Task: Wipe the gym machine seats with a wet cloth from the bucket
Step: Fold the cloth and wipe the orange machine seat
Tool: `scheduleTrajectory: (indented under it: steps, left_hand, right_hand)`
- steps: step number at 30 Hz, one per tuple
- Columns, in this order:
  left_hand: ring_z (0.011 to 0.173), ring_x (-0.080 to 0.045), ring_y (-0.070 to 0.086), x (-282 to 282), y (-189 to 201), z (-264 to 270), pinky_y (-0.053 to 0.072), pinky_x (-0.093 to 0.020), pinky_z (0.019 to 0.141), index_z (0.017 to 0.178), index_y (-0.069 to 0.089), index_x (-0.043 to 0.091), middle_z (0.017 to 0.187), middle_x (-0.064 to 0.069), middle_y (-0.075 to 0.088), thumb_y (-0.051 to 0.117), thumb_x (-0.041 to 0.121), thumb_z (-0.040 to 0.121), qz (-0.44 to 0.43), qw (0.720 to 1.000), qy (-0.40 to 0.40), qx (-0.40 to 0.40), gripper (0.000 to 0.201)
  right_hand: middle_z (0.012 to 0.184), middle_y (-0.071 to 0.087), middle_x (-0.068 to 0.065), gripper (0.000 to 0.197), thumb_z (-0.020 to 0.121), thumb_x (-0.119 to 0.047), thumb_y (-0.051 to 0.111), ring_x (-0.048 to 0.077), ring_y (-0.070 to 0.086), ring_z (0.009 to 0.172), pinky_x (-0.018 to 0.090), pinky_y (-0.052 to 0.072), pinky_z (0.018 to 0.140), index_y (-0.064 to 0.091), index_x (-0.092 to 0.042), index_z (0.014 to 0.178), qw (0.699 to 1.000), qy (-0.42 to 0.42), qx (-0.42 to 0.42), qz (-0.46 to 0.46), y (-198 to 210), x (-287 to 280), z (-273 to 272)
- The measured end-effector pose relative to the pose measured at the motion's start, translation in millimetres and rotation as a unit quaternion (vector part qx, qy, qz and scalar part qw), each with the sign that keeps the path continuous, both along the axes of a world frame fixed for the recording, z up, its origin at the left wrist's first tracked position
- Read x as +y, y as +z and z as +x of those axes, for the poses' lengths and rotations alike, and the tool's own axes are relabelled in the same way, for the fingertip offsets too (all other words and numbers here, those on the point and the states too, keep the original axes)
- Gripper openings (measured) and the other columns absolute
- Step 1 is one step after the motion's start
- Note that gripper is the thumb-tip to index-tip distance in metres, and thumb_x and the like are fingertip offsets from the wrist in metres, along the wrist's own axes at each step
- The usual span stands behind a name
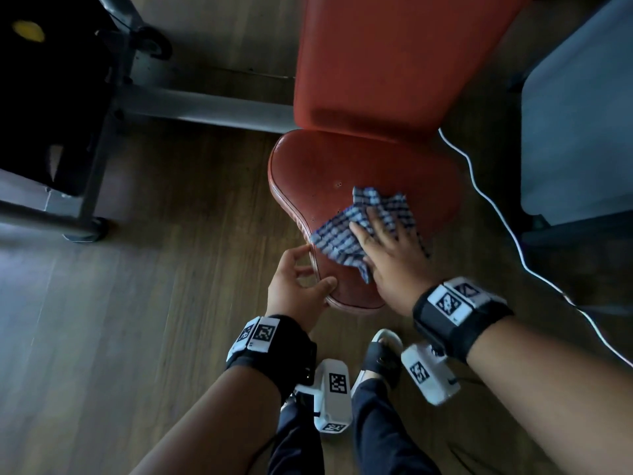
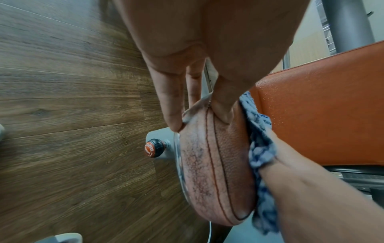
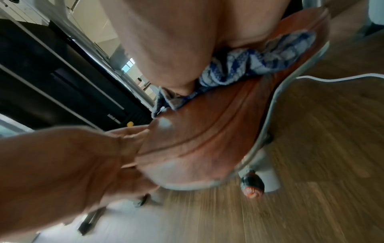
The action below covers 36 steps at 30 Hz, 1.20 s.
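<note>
The red gym seat [image 1: 325, 166] stands in the middle of the head view, below its red backrest [image 1: 394, 56]. A blue-and-white checked cloth [image 1: 337, 234] lies spread on the seat's front right part. My right hand [image 1: 383, 241] presses flat on the cloth with its fingers spread. My left hand [image 1: 308, 272] grips the seat's front left edge, thumb on top and fingers along the rim. In the left wrist view the left hand [image 2: 199, 121] pinches the seat's edge [image 2: 226, 164], and the cloth [image 2: 259, 148] bunches under the other hand. No bucket is in view.
A black-and-red adjuster knob [image 2: 153, 148] sticks out under the seat. A grey machine frame [image 1: 205, 104] and a black weight stack [image 1: 51, 97] stand to the left. A white cable [image 1: 496, 207] trails over the wooden floor on the right, beside a grey machine [image 1: 582, 132].
</note>
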<state>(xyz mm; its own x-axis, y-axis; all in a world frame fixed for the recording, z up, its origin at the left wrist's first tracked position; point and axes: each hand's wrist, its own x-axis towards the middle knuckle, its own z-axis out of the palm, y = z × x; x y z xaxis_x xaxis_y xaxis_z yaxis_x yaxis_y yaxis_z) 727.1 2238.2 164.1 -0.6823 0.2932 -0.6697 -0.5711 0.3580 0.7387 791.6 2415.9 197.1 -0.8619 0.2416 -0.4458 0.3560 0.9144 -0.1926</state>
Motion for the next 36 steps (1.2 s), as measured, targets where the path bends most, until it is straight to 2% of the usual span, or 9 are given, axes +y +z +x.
scheduleTrajectory:
  steps: [4,13,18,22,25,29,32,34,36]
  left_hand:
    - [0.093,-0.028,0.073,0,-2,0,0.063,-0.051,0.065,0.118,0.059,0.042,0.11,-0.005,0.066,0.082,0.007,0.078,0.006,1.0,0.003,-0.007,0.058]
    - [0.1,-0.027,0.071,-1,4,1,0.064,-0.049,0.067,0.123,0.059,0.043,0.113,-0.003,0.063,0.083,0.008,0.078,-0.005,1.0,0.006,-0.019,0.061]
    - [0.098,-0.028,0.071,0,8,0,0.064,-0.049,0.065,0.122,0.058,0.04,0.113,-0.007,0.064,0.081,0.005,0.08,-0.003,1.0,0.001,-0.016,0.06]
    - [0.097,-0.029,0.072,1,10,0,0.063,-0.052,0.068,0.12,0.059,0.042,0.114,-0.006,0.066,0.083,0.006,0.078,0.0,1.0,0.006,-0.023,0.06]
    - [0.098,-0.029,0.071,0,12,0,0.063,-0.054,0.068,0.119,0.059,0.043,0.114,-0.007,0.065,0.082,0.005,0.079,0.002,1.0,0.007,-0.023,0.06]
    - [0.098,-0.027,0.07,1,15,-1,0.064,-0.049,0.067,0.119,0.056,0.044,0.114,-0.005,0.063,0.082,0.006,0.08,-0.018,1.0,-0.005,-0.011,0.06]
    - [0.095,-0.02,0.07,4,22,-4,0.064,-0.046,0.072,0.122,0.049,0.047,0.111,0.002,0.063,0.082,0.013,0.079,-0.068,0.996,-0.051,0.022,0.064]
    - [0.097,-0.013,0.065,8,29,-8,0.059,-0.038,0.082,0.133,0.038,0.046,0.111,0.006,0.062,0.08,0.014,0.079,-0.106,0.985,-0.11,0.084,0.075]
    - [0.105,-0.014,0.06,18,37,-16,0.052,-0.034,0.09,0.147,0.021,0.042,0.123,0.002,0.058,0.075,0.012,0.078,-0.124,0.969,-0.171,0.132,0.093]
  right_hand:
    - [0.161,-0.02,-0.006,0.067,0.1,-0.026,0.034,0.036,-0.007,0.148,0.057,0.004,0.119,-0.005,-0.042,0.152,1.0,-0.006,-0.027,-0.012,4,-9,7]
    - [0.161,-0.019,-0.011,0.06,0.103,-0.03,0.03,0.037,-0.005,0.148,0.061,0.008,0.118,-0.003,-0.047,0.15,0.997,-0.033,-0.064,-0.015,-18,24,-71]
    - [0.162,-0.018,-0.002,0.063,0.102,-0.033,0.032,0.04,0.001,0.148,0.056,0.01,0.119,-0.004,-0.039,0.153,1.0,0.001,-0.018,-0.008,-4,0,-7]
    - [0.157,-0.031,-0.01,0.065,0.102,-0.035,0.032,0.033,-0.017,0.148,0.055,0.014,0.119,-0.011,-0.043,0.151,0.997,-0.03,-0.044,-0.059,3,-16,34]
    - [0.16,-0.024,-0.009,0.064,0.101,-0.031,0.035,0.034,-0.012,0.148,0.057,0.011,0.119,-0.001,-0.044,0.152,0.996,-0.055,-0.006,-0.066,1,-14,24]
    - [0.164,-0.009,-0.003,0.061,0.101,-0.031,0.037,0.037,0.004,0.148,0.057,0.006,0.118,0.007,-0.043,0.153,0.997,-0.075,0.004,0.001,-12,15,-17]
    - [0.163,-0.011,-0.004,0.061,0.102,-0.031,0.033,0.034,0.001,0.149,0.055,0.003,0.119,0.002,-0.044,0.152,0.995,-0.09,-0.031,0.01,-15,34,-44]
    - [0.163,-0.012,-0.003,0.061,0.102,-0.031,0.033,0.034,0.0,0.149,0.055,0.002,0.119,0.001,-0.043,0.153,0.994,-0.104,-0.038,0.005,-15,33,-45]
    - [0.164,-0.007,0.001,0.06,0.101,-0.034,0.033,0.037,0.003,0.148,0.056,0.005,0.119,0.005,-0.039,0.154,0.993,-0.121,-0.005,0.005,-17,24,-28]
